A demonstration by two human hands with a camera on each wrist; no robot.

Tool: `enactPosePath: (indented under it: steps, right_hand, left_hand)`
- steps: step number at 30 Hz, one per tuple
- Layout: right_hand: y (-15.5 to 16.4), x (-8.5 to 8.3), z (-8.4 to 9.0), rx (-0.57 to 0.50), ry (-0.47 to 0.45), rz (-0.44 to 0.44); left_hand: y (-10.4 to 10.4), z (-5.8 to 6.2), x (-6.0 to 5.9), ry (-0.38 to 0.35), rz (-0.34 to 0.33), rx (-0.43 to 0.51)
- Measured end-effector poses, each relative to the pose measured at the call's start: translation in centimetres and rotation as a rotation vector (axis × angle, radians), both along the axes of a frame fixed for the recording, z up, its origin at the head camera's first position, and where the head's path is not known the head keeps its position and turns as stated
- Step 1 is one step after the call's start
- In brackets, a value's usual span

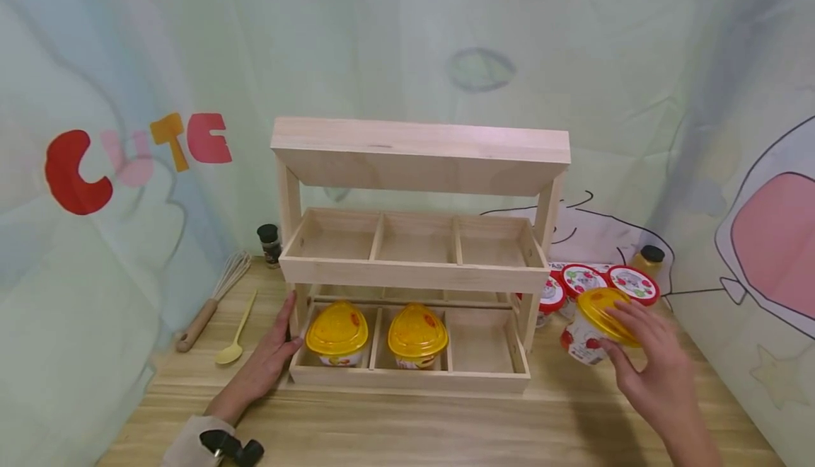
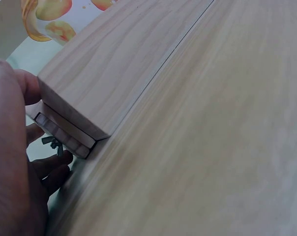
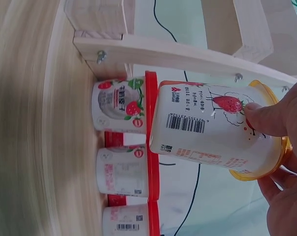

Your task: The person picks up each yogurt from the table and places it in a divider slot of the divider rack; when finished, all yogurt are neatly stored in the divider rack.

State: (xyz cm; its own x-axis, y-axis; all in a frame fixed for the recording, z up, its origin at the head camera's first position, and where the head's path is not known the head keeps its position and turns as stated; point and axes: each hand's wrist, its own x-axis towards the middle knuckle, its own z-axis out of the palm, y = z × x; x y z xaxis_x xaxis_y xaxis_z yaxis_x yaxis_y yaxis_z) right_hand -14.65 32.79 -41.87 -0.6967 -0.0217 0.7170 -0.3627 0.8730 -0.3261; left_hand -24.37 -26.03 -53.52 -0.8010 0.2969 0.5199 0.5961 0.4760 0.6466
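A two-tier wooden rack [image 1: 410,379] with divided trays stands on the table. My left hand [image 1: 266,361] holds its lower left side, thumb at the tray's corner [image 2: 84,110] and other fingers reaching behind. Two cups with domed yellow lids, a left cup [image 1: 337,329] and a middle cup [image 1: 417,332], sit in the lower tray; its right compartment is bare. To the right of the rack, my right hand [image 1: 659,364] grips a yellow-lidded yogurt cup [image 3: 202,123] near its lid. The cup is tilted, raised above the table, with strawberries and a barcode printed on it.
Red-lidded cups [image 1: 582,279] stand at the back right, beside a jar with a black cap [image 1: 649,258]. On the left lie a whisk [image 1: 216,297] and a yellow spoon [image 1: 238,332]. A small black-capped bottle [image 1: 269,244] is behind them. Printed curtains [image 1: 382,42] enclose the table.
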Motion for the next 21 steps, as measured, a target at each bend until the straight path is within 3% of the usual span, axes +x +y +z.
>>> enactPosePath:
  steps: [8,21]
  right_hand:
    - [-1.1,0.2,0.1,0.023,0.01,0.06]
    - [-3.0,0.3,0.2,0.077,0.018,0.18]
  left_hand:
    - [-0.1,0.1,0.1,-0.044,0.013,-0.003]
    - [0.0,0.3,0.3,-0.039,0.001,-0.004]
